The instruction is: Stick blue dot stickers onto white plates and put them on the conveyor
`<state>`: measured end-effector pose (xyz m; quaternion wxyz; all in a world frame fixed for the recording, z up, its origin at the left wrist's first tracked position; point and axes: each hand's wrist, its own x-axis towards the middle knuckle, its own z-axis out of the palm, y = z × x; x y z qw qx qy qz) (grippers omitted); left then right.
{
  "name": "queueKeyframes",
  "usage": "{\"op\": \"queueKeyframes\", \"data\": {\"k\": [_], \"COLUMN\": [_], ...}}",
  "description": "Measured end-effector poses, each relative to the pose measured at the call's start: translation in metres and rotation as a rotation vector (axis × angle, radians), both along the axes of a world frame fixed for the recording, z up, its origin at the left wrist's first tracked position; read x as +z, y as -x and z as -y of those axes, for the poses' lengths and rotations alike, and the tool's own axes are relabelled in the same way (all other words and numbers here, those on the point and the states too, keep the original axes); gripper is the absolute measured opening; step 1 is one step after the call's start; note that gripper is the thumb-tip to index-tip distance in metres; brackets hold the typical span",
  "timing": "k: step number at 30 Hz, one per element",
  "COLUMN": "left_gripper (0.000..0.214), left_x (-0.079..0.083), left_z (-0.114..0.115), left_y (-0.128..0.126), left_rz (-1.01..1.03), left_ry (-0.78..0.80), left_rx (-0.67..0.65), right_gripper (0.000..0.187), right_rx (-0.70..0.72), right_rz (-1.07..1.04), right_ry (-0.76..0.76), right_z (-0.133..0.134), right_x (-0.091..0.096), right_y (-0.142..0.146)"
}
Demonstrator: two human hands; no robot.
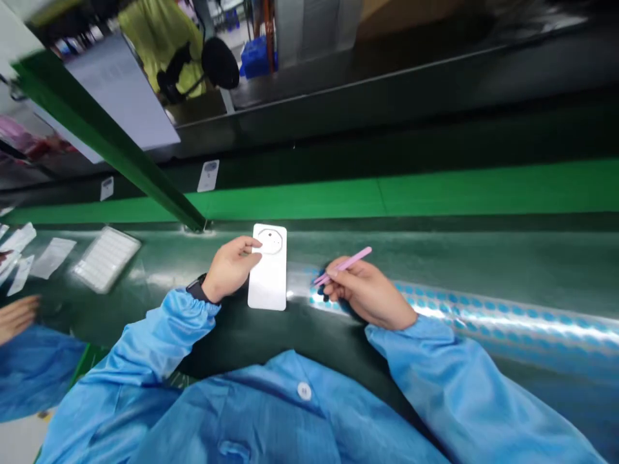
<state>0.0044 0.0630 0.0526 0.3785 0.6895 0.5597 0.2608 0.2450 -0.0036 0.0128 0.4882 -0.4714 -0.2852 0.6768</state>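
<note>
A white phone-shaped panel (pixel 267 283) with a rounded camera area near its top lies on the dark green work surface. My left hand (pixel 231 267) holds it by its upper left edge, thumb and forefinger resting on its face. Pink tweezers (pixel 355 259) are pinched in my right hand (pixel 370 293), tips pointing left and down. Beneath those tips is the left end of a clear sheet of round blue stickers (pixel 449 308), which runs off to the right. Whether the tweezers grip a sticker is too small to tell.
A co-worker's hand (pixel 18 319) is at the far left, near a clear-wrapped tray (pixel 106 259) and small plastic bags (pixel 52 258). A green post (pixel 120 148) rises behind my left hand. Beyond the green strip lie more white panels (pixel 208 176).
</note>
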Motion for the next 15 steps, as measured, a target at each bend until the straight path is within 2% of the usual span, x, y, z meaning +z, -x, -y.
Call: {"op": "queueKeyframes", "data": {"k": [3, 6, 12, 15], "left_gripper": [0.022, 0.023, 0.032, 0.032], "left_x": [-0.019, -0.026, -0.022, -0.025], "left_z": [0.044, 0.063, 0.057, 0.051], "left_y": [0.007, 0.011, 0.010, 0.005], "left_rz": [0.003, -0.138, -0.527, -0.590], "left_ry": [0.117, 0.150, 0.069, -0.060], "left_rx": [-0.026, -0.090, -0.268, -0.366], "right_gripper": [0.046, 0.044, 0.036, 0.024], "right_rx": [0.028, 0.041, -0.124, -0.145], "right_rz": [0.079, 0.180, 0.430, 0.477], "right_ry": [0.004, -0.015, -0.069, -0.009], "right_z": [0.001, 0.002, -0.012, -0.024], "right_x": [0.002, 0.005, 0.010, 0.010], "right_y": [0.002, 0.005, 0.009, 0.010]}}
